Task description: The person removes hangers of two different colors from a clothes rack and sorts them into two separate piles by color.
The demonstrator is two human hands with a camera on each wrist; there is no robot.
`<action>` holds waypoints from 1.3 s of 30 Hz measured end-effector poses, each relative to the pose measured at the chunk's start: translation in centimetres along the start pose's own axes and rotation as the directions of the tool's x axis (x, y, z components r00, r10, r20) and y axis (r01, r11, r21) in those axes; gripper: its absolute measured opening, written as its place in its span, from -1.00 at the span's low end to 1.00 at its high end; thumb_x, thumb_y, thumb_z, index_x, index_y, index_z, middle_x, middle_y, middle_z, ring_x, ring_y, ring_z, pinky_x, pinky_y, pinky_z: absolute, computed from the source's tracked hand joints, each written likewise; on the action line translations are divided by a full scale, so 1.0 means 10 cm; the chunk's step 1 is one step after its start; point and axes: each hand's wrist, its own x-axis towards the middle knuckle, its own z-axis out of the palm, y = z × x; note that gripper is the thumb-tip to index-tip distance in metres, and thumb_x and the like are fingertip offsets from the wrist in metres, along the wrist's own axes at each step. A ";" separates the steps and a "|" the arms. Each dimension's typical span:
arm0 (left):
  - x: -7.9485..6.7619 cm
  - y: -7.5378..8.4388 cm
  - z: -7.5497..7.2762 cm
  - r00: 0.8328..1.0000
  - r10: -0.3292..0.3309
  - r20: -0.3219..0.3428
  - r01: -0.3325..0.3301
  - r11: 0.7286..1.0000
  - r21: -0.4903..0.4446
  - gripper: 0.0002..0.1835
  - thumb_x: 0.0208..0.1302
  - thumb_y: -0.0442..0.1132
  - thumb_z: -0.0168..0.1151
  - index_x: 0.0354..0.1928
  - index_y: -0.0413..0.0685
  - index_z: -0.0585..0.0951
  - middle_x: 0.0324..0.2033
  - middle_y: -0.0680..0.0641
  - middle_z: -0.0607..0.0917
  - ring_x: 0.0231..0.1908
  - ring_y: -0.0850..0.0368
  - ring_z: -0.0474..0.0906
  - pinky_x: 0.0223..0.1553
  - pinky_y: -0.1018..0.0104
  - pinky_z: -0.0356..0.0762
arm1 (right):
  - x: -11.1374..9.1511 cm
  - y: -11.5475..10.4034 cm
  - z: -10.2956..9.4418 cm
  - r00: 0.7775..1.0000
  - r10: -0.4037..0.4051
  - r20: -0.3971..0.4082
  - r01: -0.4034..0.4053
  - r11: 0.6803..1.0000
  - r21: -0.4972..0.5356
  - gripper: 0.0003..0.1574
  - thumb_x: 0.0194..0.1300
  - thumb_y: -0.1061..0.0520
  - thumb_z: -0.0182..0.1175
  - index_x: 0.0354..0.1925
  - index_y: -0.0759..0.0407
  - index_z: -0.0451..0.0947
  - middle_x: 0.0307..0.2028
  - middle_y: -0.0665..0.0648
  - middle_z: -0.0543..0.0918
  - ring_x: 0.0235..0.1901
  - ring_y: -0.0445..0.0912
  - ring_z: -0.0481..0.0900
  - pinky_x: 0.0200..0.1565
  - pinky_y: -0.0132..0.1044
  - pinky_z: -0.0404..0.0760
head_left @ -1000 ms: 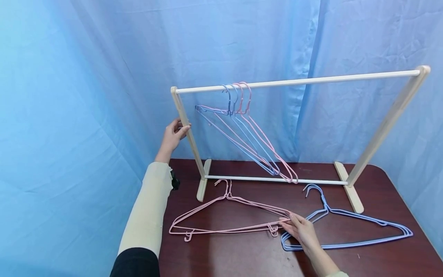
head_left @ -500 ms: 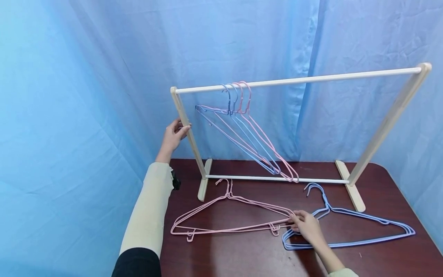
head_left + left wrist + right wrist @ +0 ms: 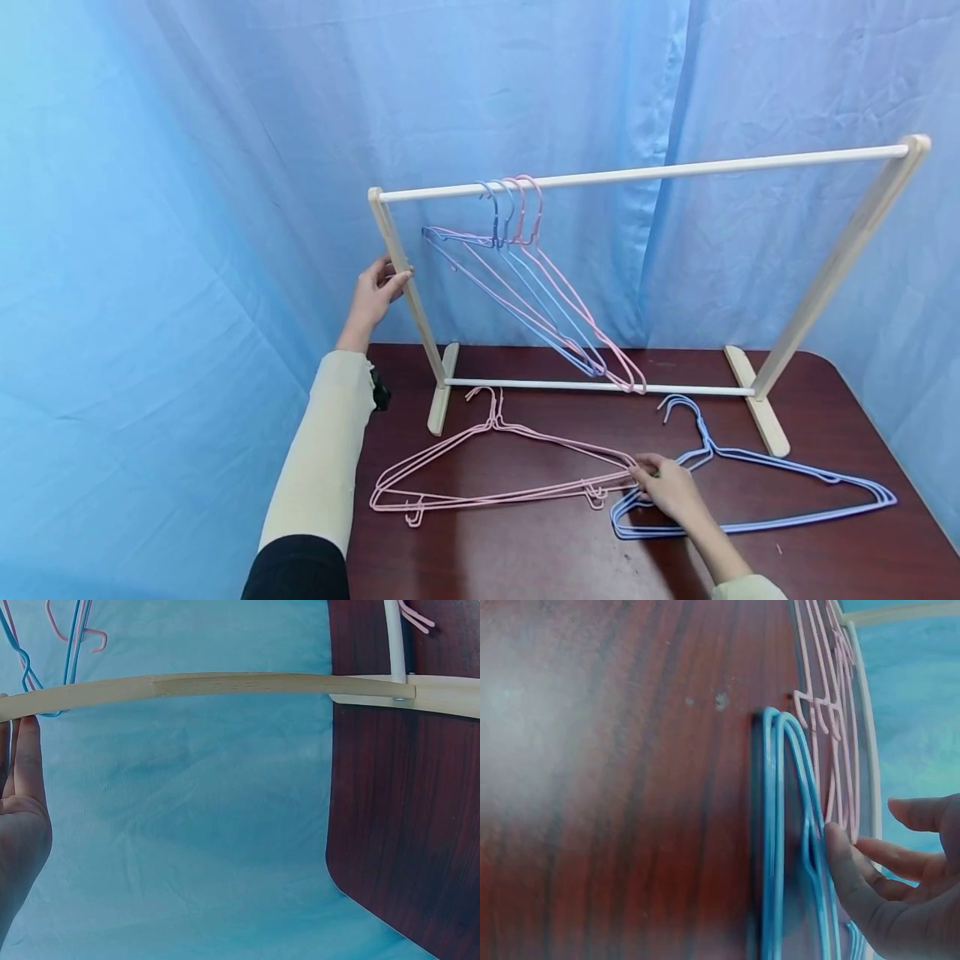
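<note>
My left hand (image 3: 378, 292) holds the left wooden post (image 3: 411, 308) of a clothes rack, thumb in front and fingers behind. In the left wrist view, straight fingers (image 3: 28, 761) lie against that post. On the table, my right hand (image 3: 671, 492) pinches the right end of a stack of pink hangers (image 3: 525, 497). The right wrist view shows the thumb and a finger meeting at the tips of these pink hangers (image 3: 836, 750), which they partly hide. Under and beside this hand lie several blue hangers (image 3: 787, 527), stacked flat, their left ends partly covered by it.
Blue and pink hangers (image 3: 551, 287) hang together near the left of the rack's white top rail (image 3: 697, 171). The rack's right post (image 3: 840, 267) and foot (image 3: 757, 404) stand behind the blue stack. Blue curtain (image 3: 225, 208) surrounds the dark red table (image 3: 540, 558).
My right hand has shifted slightly right along the pink hangers to their end, its fingers drawing closer together. The left hand stays on the post, and the hanging hangers look unchanged.
</note>
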 end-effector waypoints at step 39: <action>-0.03 0.04 0.00 1.000 -0.014 0.000 0.014 1.000 0.004 -0.48 0.46 -0.05 0.17 0.36 -0.09 0.43 0.19 -0.28 0.57 0.24 -0.17 0.53 0.31 0.04 0.51 | -0.04 -1.09 -0.82 0.904 -0.391 -0.172 0.374 0.530 0.761 -0.70 0.43 0.33 0.13 0.04 0.54 0.50 -0.12 -0.06 0.76 -0.09 -0.29 0.73 -0.07 -0.37 0.73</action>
